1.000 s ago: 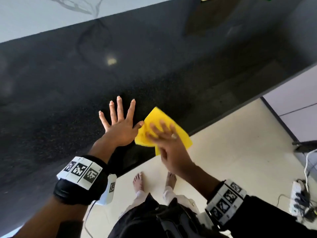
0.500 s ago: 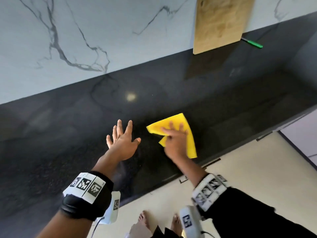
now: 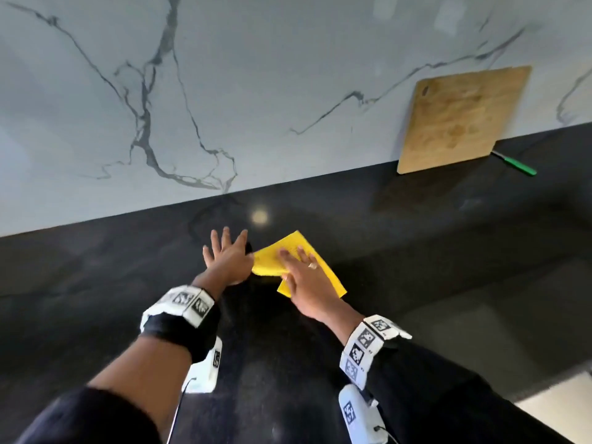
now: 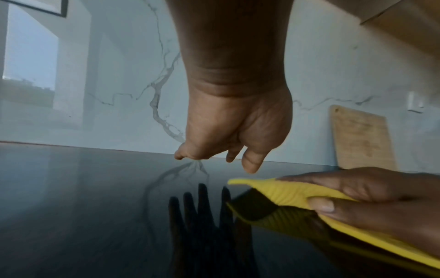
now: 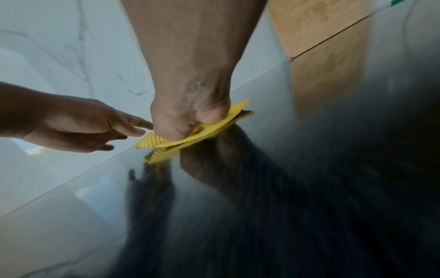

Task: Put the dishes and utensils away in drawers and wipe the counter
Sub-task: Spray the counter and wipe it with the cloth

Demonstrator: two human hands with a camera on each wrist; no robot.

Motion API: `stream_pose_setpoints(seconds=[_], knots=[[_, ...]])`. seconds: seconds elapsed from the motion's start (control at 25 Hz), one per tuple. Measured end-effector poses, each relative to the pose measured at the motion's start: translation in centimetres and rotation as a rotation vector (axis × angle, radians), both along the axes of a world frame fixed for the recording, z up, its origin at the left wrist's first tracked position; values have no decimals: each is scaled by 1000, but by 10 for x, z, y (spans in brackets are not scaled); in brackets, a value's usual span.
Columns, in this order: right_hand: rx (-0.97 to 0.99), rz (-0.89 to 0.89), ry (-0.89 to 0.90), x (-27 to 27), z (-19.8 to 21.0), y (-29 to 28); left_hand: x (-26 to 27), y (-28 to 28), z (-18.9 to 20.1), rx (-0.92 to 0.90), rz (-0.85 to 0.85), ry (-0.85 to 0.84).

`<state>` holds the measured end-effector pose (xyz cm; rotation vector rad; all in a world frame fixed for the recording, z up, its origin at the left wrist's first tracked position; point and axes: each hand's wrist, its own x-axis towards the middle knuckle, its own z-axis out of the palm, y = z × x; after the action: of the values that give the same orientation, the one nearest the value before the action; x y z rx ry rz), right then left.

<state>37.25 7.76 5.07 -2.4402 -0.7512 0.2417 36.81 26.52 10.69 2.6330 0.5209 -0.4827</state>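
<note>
A folded yellow cloth [image 3: 296, 241] lies on the black counter [image 3: 416, 251], about midway to the wall. My right hand [image 3: 304, 274] lies on it with straight fingers on top. In the left wrist view the thumb sits under a fold, so the hand [image 4: 381, 197] pinches the cloth [image 4: 281, 190], whose left edge is lifted. My left hand [image 3: 227, 254] hovers just left of the cloth with fingers spread, holding nothing. The right wrist view shows that left hand [image 5: 78, 124] close to the cloth [image 5: 154, 143].
A wooden cutting board [image 3: 461, 120] leans on the marble wall at the back right. A green-handled knife [image 3: 515, 163] lies on the counter beside it. The glossy counter stretches left and right of my hands.
Both hands and the cloth have moved from the counter's front edge toward the wall. My head has lifted, so the wall and the cutting board now show.
</note>
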Motion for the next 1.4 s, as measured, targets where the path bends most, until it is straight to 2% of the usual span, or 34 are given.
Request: stream_pose_setpoints(seconds=[0.12, 0.28, 0.36, 0.48, 0.56, 0.64, 0.72, 0.84, 0.88, 0.92, 0.96, 1.04, 1.12, 1.16, 1.2, 1.24, 1.32, 1.4], knots=[[-92, -146, -50, 57, 1, -20, 50, 21, -5, -25, -9, 7], [-258, -304, -54, 112, -4, -31, 81, 27, -20, -12, -85, 174], [-326, -387, -11, 141, -5, -13, 84, 29, -24, -26, -87, 198], [-328, -464, 78, 184, 2, 34, 86, 30, -24, -32, -98, 198], [-329, -465, 54, 196, 2, 74, 93, 32, -27, -11, -85, 227], [-330, -408, -2, 189, -2, 107, 97, 34, -29, -1, -92, 282], [-339, -234, -96, 175, -6, 118, 97, 36, -27, -6, -93, 297], [-205, 237, -97, 177, -4, 74, 97, 36, -24, -19, -108, 308], [-148, 311, -91, 187, -6, 50, 96, 35, -23, -26, -101, 299], [-100, 296, -99, 200, -11, 25, 95, 35, -23, -36, -89, 288], [-84, 175, -105, 216, -15, -2, 95, 34, -24, -45, -80, 277], [-137, -191, -112, 240, -20, -30, 95, 34, -27, -45, -80, 272], [-302, -481, -53, 243, -14, -6, 94, 35, -27, -43, -82, 274], [-336, -557, -24, 234, -6, 19, 93, 34, -27, -43, -84, 269], [-337, -547, -3, 223, 0, 44, 94, 34, -29, -36, -83, 262], [-328, -458, -15, 209, 3, 68, 95, 34, -29, -28, -80, 259], [-336, -117, -87, 172, -5, 93, 94, 33, -29, -25, -74, 258], [-234, 171, -105, 150, -9, 80, 93, 32, -32, -23, -62, 226]])
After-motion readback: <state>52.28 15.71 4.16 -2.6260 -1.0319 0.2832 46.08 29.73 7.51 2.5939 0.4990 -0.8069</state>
